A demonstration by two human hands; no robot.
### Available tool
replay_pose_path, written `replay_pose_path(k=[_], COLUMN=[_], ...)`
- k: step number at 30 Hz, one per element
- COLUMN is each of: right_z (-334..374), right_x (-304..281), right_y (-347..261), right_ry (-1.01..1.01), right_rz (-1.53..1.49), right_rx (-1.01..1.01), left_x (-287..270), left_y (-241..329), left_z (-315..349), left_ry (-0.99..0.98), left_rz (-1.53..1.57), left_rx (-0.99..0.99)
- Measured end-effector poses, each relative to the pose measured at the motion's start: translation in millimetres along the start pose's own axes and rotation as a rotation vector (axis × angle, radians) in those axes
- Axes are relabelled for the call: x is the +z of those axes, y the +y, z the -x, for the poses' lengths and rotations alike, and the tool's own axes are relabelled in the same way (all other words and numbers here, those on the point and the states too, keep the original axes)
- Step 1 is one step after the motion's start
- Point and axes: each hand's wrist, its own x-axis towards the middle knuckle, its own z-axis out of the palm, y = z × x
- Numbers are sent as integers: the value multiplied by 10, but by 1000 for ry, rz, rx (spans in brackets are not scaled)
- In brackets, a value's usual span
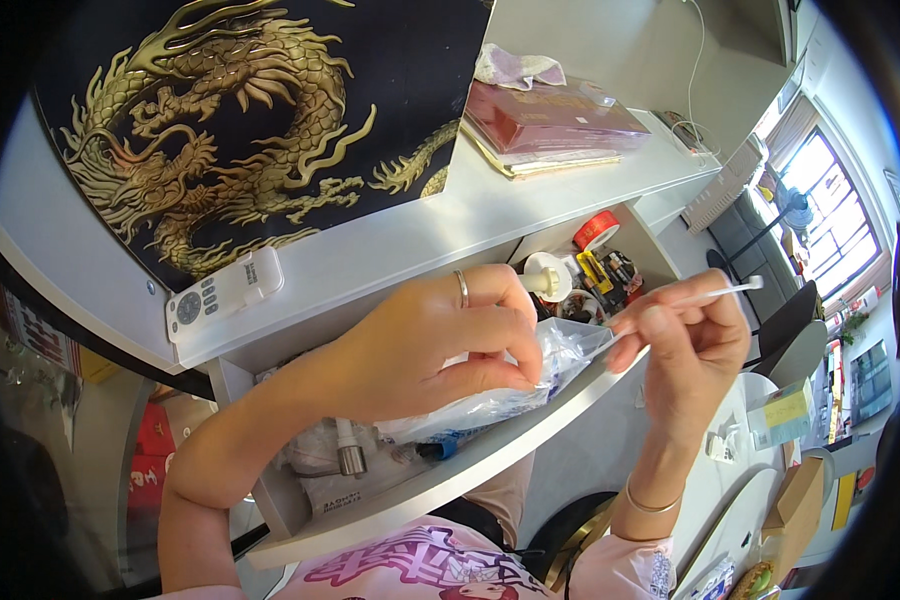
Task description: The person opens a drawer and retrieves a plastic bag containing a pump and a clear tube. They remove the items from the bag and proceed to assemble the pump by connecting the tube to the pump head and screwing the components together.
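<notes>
My left hand (460, 345) is closed in a pinch on a clear crinkled plastic bag (485, 412) above the open white drawer (515, 437). To its right, my right hand (695, 335) grips a thin white strip (720, 292) with a small thick head at its upper end. The strip's lower end reaches down to the mouth of the bag. Inside the drawer, beneath my left hand, lie a silver metal fitting (350, 450) and a blue piece (445, 443). Behind my left fingertips stands a white spool (548, 277).
At the drawer's right end sit a red tape roll (597, 230) and several batteries (620, 270). A white remote control (225, 292) rests on the shelf (390, 245) before a dragon panel (240, 120). Further along are a red box (560, 115) and a cloth (518, 68).
</notes>
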Motion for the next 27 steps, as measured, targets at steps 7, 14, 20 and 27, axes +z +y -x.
replay_pose_path(k=[7, 14, 20, 27], right_z=[21, -66, -21, 16], right_x=[28, -171, -118, -12], right_y=[57, 51, 76, 93], right_ry=[52, 173, 211, 143], right_rz=[-6, 24, 30, 150], right_rx=[70, -155, -62, -122], left_x=[16, -38, -17, -26], left_y=[-25, 19, -21, -39], left_z=[13, 5, 7, 14], left_ry=[-28, 15, 16, 4], left_rz=[115, 80, 39, -7], left_rx=[-80, -112, -72, -76])
